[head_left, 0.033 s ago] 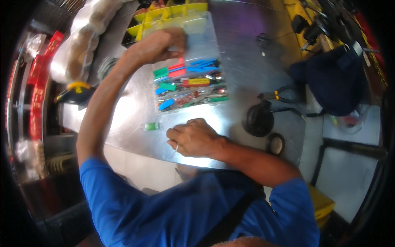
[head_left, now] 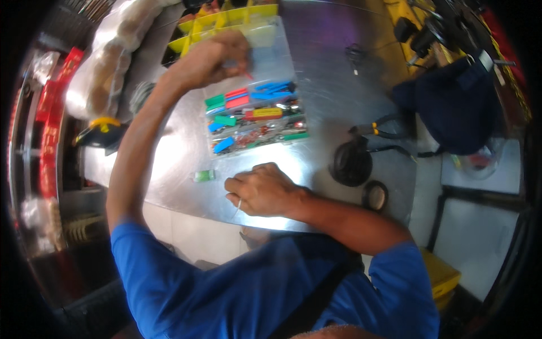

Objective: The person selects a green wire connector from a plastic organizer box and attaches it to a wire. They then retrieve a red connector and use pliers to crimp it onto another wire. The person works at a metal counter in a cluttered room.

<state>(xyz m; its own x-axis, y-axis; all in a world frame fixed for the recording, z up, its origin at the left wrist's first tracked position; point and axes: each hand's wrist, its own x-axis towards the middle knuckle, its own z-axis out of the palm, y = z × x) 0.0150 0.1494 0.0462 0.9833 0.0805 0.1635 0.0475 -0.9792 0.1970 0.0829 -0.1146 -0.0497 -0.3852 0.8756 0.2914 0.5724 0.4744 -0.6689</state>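
Note:
My left hand [head_left: 217, 59] is raised over the open clear lid of a compartment box [head_left: 258, 146]. Its fingers are pinched on a small red piece [head_left: 249, 75], too small to make out its kind. Red, green and blue sleeve-like pieces [head_left: 237, 100] fill the box's nearest-to-lid row, and a red-and-yellow handled tool [head_left: 263, 113] lies across the middle. By the table's front edge my right hand [head_left: 262, 191] is closed, with a thin white strip [head_left: 237, 208] sticking out below the fingers. A small green-and-clear tube-like item [head_left: 204, 175] lies left of it.
A yellow-divided tray [head_left: 231, 20] stands beyond the box. On the right of the metal table lie pliers [head_left: 375, 129], a black coiled item [head_left: 350, 164], a tape roll [head_left: 375, 195] and a dark blue cloth item [head_left: 457, 107]. Plastic-wrapped rolls [head_left: 104, 73] line the left.
The whole view has shifted slightly. My left hand has lifted a little, with the red piece at its fingertips. My right hand stays closed in about the same place.

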